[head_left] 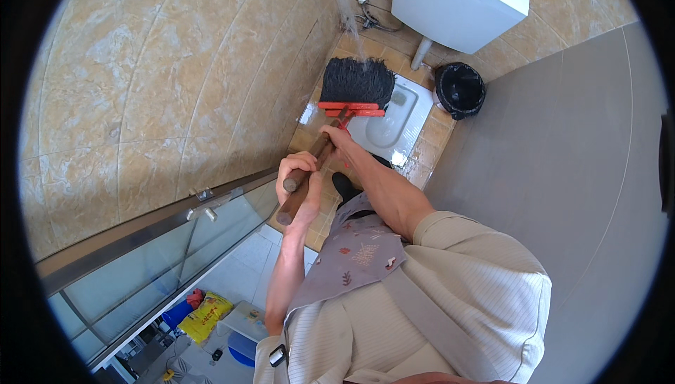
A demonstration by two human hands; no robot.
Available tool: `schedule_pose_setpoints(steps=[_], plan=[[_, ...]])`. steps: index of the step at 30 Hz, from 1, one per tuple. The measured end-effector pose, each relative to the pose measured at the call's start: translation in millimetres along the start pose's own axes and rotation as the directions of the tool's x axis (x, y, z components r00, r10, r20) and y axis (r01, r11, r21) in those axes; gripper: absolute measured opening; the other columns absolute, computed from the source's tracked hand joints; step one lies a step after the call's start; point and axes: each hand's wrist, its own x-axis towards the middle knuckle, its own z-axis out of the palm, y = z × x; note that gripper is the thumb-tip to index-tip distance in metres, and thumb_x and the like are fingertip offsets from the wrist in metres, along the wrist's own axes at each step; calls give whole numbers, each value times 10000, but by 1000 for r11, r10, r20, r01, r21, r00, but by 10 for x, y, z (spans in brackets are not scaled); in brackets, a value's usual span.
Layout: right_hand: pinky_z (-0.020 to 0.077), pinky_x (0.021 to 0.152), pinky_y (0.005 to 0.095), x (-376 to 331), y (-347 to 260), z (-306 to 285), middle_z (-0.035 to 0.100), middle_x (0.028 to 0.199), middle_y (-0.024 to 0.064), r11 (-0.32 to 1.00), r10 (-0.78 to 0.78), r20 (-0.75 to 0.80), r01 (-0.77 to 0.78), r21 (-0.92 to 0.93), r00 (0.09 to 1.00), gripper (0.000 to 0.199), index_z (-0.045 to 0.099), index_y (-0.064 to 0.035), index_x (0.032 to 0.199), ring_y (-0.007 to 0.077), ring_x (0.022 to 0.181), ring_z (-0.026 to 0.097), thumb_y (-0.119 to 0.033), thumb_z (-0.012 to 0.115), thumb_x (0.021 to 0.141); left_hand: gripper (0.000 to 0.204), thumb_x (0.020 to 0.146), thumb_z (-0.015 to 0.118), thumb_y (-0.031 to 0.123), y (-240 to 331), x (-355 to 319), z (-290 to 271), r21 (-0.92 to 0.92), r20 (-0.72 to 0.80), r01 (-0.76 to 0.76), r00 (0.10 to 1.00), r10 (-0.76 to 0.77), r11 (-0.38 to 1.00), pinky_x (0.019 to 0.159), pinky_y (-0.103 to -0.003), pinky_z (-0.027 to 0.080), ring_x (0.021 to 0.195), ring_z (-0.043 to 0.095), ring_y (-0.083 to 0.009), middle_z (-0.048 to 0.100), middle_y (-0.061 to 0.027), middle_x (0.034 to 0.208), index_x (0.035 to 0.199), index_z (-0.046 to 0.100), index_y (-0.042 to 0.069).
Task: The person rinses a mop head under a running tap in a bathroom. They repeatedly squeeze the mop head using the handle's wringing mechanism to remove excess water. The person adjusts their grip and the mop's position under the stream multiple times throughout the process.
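Note:
I hold a broom with a brown wooden handle point(302, 187), a red head bar point(351, 108) and black bristles point(357, 80). My left hand point(299, 176) grips the near end of the handle. My right hand point(339, 139) grips the handle just below the red bar. The bristles point up toward the far wall, and a thin stream of water point(348, 11) from a tap runs down onto them. Behind the broom head lies a white squat toilet pan point(402, 113) set in the tan tiled floor.
A white cistern point(457, 1) hangs on the far wall, with a black-lined waste bin point(460, 88) below it. A grey partition point(562, 166) stands at right, a marbled tan wall point(176, 67) at left. A glass door with metal frame point(162, 243) is lower left, bottles and bags behind it.

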Motion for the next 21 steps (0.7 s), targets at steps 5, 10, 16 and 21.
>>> schedule_pose_setpoints(steps=[5, 10, 16, 21], plan=[[466, 473, 349, -30, -83, 106, 554, 719, 15, 1000, -24, 82, 22, 22, 996, 166, 582, -109, 802, 145, 598, 559, -152, 739, 765, 318, 774, 557, -187, 80, 72, -24, 2, -37, -28, 999, 28, 1000, 985, -385, 439, 980, 568, -221, 567, -82, 957, 964, 493, 60], [509, 522, 347, -146, -129, 258, 557, 729, 11, 998, -67, 67, 67, 14, 995, 176, 571, -113, 810, 150, 615, 581, -140, 745, 789, 322, 774, 561, -183, 115, 87, -62, 25, -55, -56, 997, 57, 998, 994, -387, 438, 987, 569, -223, 568, -80, 962, 972, 495, 63], [477, 564, 337, -323, -271, 433, 561, 756, 7, 988, -156, 76, 155, 15, 985, 168, 590, -106, 830, 153, 651, 559, -135, 744, 771, 335, 767, 559, -185, 178, 147, -84, 32, -68, -93, 993, 95, 995, 1001, -395, 439, 1005, 568, -223, 570, -79, 973, 981, 496, 65], [454, 561, 342, -357, -479, 586, 574, 761, 20, 977, -206, 121, 197, 86, 971, 160, 606, -90, 830, 165, 668, 560, -130, 744, 761, 341, 761, 562, -183, 420, 267, 9, 35, -55, -145, 988, 147, 989, 1009, -398, 436, 998, 566, -225, 561, -74, 971, 984, 493, 66]])
